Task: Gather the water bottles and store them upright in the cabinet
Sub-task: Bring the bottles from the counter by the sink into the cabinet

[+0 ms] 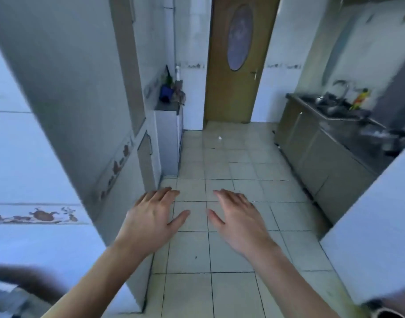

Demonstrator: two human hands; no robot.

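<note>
Both hands are held out low in front of the body, palms down over the tiled floor (219, 157), and neither holds anything: the left hand (151, 216) has its fingers straight and loosely spread, the right hand (240, 219) likewise, thumbs turned toward each other with a strip of floor showing between them. No water bottle is within their reach, and none can be made out with certainty anywhere in view; the picture is blurred, most of all at the edges. So the relation that counts is direction, not grip: whatever is to be gathered lies ahead, deeper in the kitchen, well apart from both hands. Past the left hand the wall corner (118, 180) juts out, and beyond it stands a low white unit (168, 143) whose top carries a dark blue container (166, 92) and a tall dark green thing (168, 76) that may be a bottle, standing upright; it is too small to tell. That spot lies forward and to the left, so the left hand would probably be the nearer one once the person walks up. Forward and to the right runs the steel table (348, 115) with its sink, a yellow and red thing (361, 98) on it, and closed cabinet doors (311, 143) beneath, a likely place for storing, though that is a guess. Farthest off stands the brown door (236, 65), shut.
</note>
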